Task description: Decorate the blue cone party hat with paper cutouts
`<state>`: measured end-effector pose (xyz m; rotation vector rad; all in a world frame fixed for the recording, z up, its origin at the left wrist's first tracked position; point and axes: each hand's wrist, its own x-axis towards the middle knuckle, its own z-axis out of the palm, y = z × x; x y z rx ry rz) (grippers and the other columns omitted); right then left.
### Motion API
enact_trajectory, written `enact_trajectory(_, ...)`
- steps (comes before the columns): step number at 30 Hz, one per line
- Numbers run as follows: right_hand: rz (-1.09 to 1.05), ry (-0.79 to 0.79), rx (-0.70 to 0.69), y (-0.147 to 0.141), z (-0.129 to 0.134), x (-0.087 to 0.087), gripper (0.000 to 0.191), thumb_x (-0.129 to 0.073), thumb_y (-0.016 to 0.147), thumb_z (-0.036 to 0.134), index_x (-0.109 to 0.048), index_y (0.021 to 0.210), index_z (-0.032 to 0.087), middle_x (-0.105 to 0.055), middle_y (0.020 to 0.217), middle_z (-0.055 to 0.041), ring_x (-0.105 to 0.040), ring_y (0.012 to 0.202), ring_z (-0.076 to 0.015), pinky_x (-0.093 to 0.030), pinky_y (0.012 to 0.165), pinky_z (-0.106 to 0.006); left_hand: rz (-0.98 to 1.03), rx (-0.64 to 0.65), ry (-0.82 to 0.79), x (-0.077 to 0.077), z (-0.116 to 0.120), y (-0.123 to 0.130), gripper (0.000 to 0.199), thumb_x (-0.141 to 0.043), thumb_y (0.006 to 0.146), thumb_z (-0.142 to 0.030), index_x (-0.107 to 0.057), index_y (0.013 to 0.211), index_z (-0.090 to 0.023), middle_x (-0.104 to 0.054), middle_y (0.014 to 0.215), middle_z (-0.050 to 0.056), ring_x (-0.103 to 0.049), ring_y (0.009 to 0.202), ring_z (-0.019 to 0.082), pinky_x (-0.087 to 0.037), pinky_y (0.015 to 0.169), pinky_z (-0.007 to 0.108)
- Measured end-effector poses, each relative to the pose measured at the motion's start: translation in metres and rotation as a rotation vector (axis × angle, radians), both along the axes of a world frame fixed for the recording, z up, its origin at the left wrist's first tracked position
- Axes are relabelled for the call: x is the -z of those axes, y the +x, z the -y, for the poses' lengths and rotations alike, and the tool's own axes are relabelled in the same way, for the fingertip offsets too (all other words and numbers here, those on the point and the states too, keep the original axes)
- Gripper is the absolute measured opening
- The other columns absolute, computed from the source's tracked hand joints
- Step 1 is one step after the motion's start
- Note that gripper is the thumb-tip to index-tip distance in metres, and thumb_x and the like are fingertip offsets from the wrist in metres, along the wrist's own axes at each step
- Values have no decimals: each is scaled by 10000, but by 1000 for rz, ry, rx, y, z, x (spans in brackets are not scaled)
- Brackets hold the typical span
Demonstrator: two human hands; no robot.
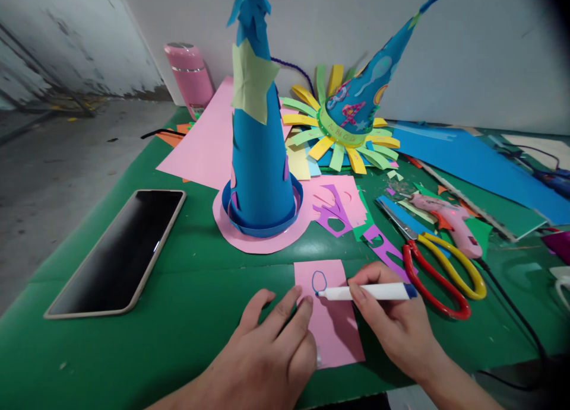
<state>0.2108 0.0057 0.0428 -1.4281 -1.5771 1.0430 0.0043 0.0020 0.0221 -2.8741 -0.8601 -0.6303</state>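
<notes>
A small pink paper [336, 333] lies at the near edge of the green table, with a blue oval outline near its top. My right hand [392, 321] holds a white marker [378, 292] with a blue cap on its rear end, its tip touching the paper beside the oval. Fingers of my left hand [276, 345] are apart and rest on the paper's left edge, holding nothing. Behind the paper stands a blue paper cone hat [262, 161] with a pale green star [253, 80], on a round pink base [249, 244].
A phone [118, 253] lies at left. Red and yellow scissors [418, 241], purple scraps [385, 250] and a pink glue gun [449, 217] lie at right. Behind are a second cone hat [365, 95], blue sheets [481, 167] and a pink bottle [189, 78].
</notes>
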Motion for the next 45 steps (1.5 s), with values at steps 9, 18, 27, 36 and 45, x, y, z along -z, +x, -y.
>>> enact_trajectory(9,23,34,-2,0,-2,0,85,-483,850,220,-519,773,221,-486,529,54,-423,436,-104,-337,410,-215,-3,3,-4,0,-1,0,147,-459,840,-249,-587,794,-192,-653,1073,67,-497,1102,255,-184,948,432)
enact_trajectory(18,13,35,2,-1,-1,0,94,-480,861,235,-514,774,227,-484,525,57,-420,429,-98,-334,400,-205,-23,3,-15,-4,0,1,175,-425,853,-235,-585,796,-191,-655,1085,71,-505,1098,263,-200,911,433)
enact_trajectory(27,-53,51,51,-1,-1,3,92,-487,859,233,-507,769,228,-474,524,61,-427,433,-93,-336,399,-196,23,2,23,3,-1,0,201,-411,859,-245,-590,784,-191,-651,1071,80,-489,1099,260,-193,929,440)
enact_trajectory(36,-54,83,93,0,-1,4,99,-484,854,219,-500,756,222,-469,513,64,-427,420,-89,-322,385,-191,-81,-15,-31,-8,-1,0,193,-417,868,-245,-592,804,-196,-647,1094,67,-491,1110,251,-190,936,431)
enact_trajectory(45,-45,68,70,0,-2,5,90,-481,861,219,-501,774,225,-495,499,67,-438,418,-91,-326,394,-192,-7,0,18,3,0,-1,117,-481,817,-233,-581,778,-187,-655,1064,82,-497,1099,260,-163,965,442)
